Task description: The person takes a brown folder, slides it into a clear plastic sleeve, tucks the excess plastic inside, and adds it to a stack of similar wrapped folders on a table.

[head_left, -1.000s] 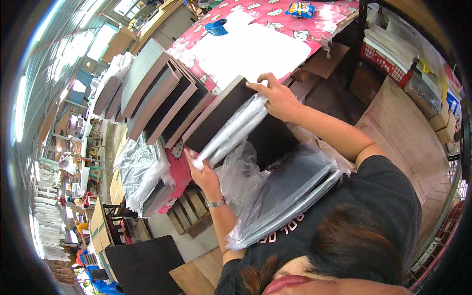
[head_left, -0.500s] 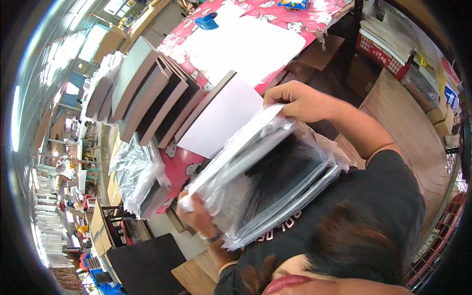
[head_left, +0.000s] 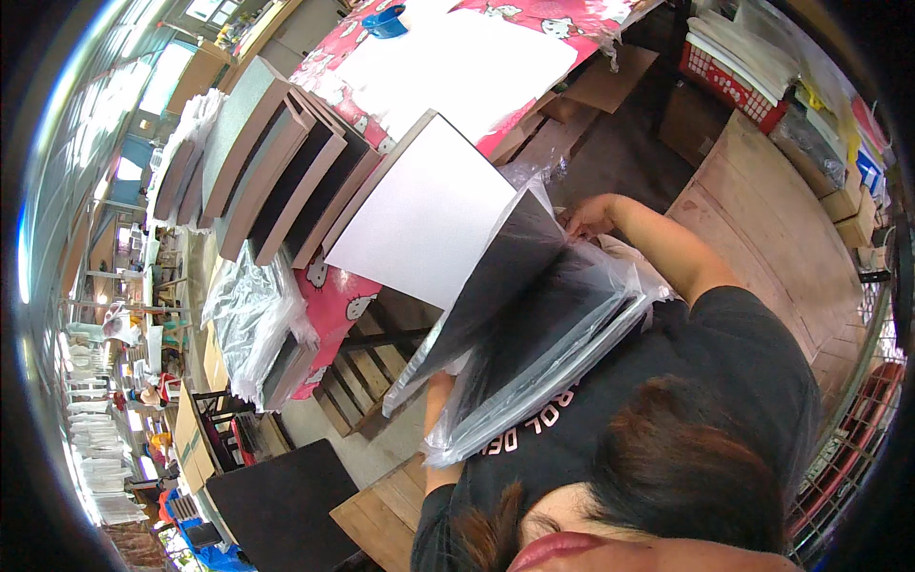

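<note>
Close against my dark shirt is a bundle of dark flat panels (head_left: 519, 329) in clear plastic bags (head_left: 543, 400). Its front sheet, dark on the side toward me, tilts away from the rest. My right hand (head_left: 591, 217) is closed with bent fingers at the upper right edge of the plastic. On the lower left, my left forearm goes up behind the bundle; that hand is mostly hidden and its fingers cannot be made out. Just beyond stands a white-faced board (head_left: 424, 214), leaning by a row of thick grey and dark boards (head_left: 286, 172).
A pink patterned table (head_left: 334, 71) carries white sheets (head_left: 467, 67) and a blue tape dispenser (head_left: 385, 23). Plastic-wrapped pieces (head_left: 257, 319) sit at its left corner. A red basket (head_left: 729, 81) stands at right, near cardboard. A dark board (head_left: 281, 505) lies lower left.
The front sheet has tipped, now showing its dark side instead of a white edge. My right hand has moved slightly down, and my left hand has gone behind the bundle.
</note>
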Available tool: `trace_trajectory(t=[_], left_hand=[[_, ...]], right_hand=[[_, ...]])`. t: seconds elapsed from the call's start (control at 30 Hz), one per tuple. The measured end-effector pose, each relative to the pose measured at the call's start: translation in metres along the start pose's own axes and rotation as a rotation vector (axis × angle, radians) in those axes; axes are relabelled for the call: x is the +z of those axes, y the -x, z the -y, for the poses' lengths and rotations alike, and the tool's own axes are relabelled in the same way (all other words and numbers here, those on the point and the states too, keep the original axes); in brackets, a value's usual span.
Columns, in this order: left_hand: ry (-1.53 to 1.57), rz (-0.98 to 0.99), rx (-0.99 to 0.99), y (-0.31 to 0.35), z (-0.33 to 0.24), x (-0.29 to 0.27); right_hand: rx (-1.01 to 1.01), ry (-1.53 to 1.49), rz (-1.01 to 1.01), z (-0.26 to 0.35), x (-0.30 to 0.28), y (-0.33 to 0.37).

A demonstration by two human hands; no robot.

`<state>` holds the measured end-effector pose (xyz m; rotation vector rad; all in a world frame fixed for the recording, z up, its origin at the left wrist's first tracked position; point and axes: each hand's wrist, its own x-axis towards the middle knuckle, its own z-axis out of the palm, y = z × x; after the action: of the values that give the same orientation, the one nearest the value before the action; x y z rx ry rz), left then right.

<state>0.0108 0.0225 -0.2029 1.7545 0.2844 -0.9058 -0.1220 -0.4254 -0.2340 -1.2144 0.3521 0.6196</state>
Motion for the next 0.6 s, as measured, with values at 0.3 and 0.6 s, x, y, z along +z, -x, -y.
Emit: trace_trajectory(t=[0.3,0.6], left_hand=[[0.555,-0.384,0.555,0.029,-0.075,-0.083],[0.11,0.038,0.929,0.163,-0.187,0.007]], right_hand=[[-0.408,0.713,0.317,0.111,0.075,0.043],[-0.4,1.218,0.132,0.147,0.149,0.003]])
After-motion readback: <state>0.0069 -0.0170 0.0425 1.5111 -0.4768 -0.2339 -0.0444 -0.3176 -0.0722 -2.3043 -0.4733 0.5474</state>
